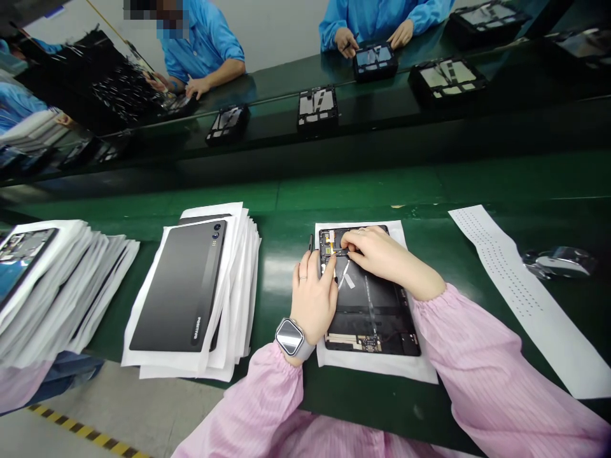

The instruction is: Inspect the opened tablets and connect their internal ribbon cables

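Observation:
An opened tablet [382,302] lies on a white sheet [427,369] in front of me, its dark inside and small circuit boards showing. My left hand [312,299], with a watch [289,337] on the wrist, rests along the tablet's left edge, fingers stretched out. Over the upper part of the tablet, my right hand [375,251] has thumb and fingers pinched together beside the left index fingertip. What the pinch holds is too small to make out. A thin white strip [347,275] lies inside the tablet just below. A dark slim tool [310,243] shows partly behind my left fingers.
Left of me stands a stack of tablets [179,286] between white sheets, with another stack [57,286] beyond. A dotted paper strip [510,280] and a shiny object [561,262] lie right. Across, open devices [317,107] line a dark conveyor, where co-workers in blue [377,32] work.

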`<state>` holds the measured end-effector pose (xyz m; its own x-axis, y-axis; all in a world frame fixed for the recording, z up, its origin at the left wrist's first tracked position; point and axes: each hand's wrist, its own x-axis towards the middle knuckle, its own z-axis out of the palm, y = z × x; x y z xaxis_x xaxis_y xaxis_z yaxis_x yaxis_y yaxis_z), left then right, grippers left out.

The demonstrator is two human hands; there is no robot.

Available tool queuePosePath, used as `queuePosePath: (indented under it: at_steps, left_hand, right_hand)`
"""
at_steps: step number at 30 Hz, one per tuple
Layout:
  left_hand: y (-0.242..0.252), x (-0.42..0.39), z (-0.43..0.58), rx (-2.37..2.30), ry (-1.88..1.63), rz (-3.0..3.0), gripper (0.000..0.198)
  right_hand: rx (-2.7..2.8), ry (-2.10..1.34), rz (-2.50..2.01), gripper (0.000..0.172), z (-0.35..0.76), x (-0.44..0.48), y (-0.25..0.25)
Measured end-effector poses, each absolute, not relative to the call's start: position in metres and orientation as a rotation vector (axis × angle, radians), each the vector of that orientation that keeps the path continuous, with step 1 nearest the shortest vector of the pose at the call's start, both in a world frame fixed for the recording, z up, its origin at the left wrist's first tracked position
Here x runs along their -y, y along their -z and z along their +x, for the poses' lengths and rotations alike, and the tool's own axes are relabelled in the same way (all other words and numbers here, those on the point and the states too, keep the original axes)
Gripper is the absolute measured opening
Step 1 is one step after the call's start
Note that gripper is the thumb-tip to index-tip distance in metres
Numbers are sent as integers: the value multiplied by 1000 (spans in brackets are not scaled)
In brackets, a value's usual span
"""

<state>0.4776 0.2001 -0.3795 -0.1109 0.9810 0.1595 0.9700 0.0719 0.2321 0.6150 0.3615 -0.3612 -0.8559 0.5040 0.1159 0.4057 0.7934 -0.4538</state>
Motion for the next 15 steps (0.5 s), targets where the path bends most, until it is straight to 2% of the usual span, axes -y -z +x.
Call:
queuePosePath:
  at_steps: [4,15]
  left_hand:
    - [378,-198,471,-2242,-443,2023,52]
    - [376,-195,470,-2254,-498,1996,52]
  right_hand:
    - [2751,-616,-658,26,612,-359,361]
    - [2781,-567,-630,20,608,-359,366]
